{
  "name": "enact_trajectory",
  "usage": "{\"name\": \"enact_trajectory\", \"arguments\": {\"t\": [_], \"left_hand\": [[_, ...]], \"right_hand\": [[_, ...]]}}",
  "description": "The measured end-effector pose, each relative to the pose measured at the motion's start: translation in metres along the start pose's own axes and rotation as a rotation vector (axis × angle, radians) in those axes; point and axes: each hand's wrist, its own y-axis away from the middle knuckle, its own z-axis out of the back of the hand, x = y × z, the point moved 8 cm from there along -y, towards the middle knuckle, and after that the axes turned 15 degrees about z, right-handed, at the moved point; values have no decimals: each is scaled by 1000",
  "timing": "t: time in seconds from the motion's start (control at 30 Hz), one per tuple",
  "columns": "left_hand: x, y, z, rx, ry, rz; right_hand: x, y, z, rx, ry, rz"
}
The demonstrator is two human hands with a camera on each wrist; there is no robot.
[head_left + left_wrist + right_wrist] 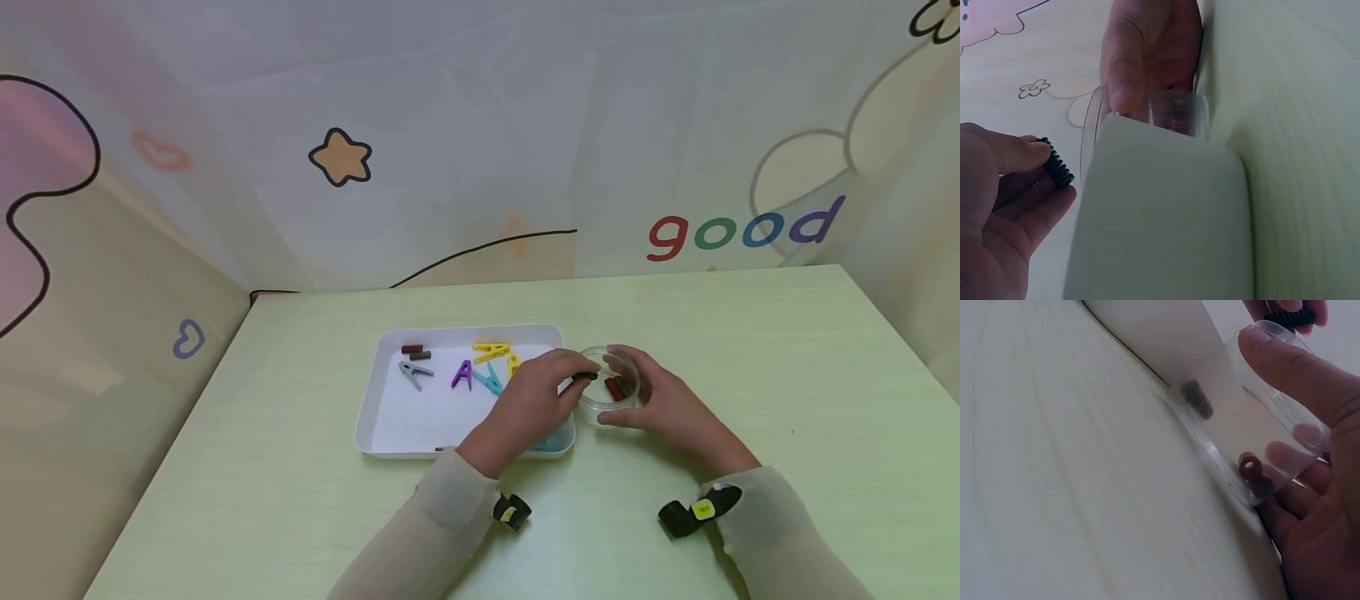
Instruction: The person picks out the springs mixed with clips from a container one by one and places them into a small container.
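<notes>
My left hand (534,402) pinches a dark coil spring (1057,165) between thumb and fingertips, right at the rim of a clear round container (588,410). My right hand (667,404) grips that container from its right side, the thumb (1291,369) along the near wall. Inside it lie red springs (617,388) and darker ones, seen through the plastic in the right wrist view. The container stands beside the right edge of a white tray (397,429), partly hidden by the left hand in the head view.
In the tray lie a red spring (412,349), a dark spring (421,355), and a grey clip (415,372). A purple clip (462,375), yellow clips (491,349) and blue clips (491,381) are there too. Pale green table (285,467) surrounds the tray; a printed curtain (465,150) hangs behind.
</notes>
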Motion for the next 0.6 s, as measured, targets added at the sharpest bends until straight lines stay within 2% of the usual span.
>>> {"name": "enact_trajectory", "arguments": {"t": [0.37,0.6], "left_hand": [[-2,2,-7,6,37,-100],[-3,3,-10,8,-26,-114]], "right_hand": [[0,0,-1,-7,-16,33],[1,0,0,-1,-13,26]]}}
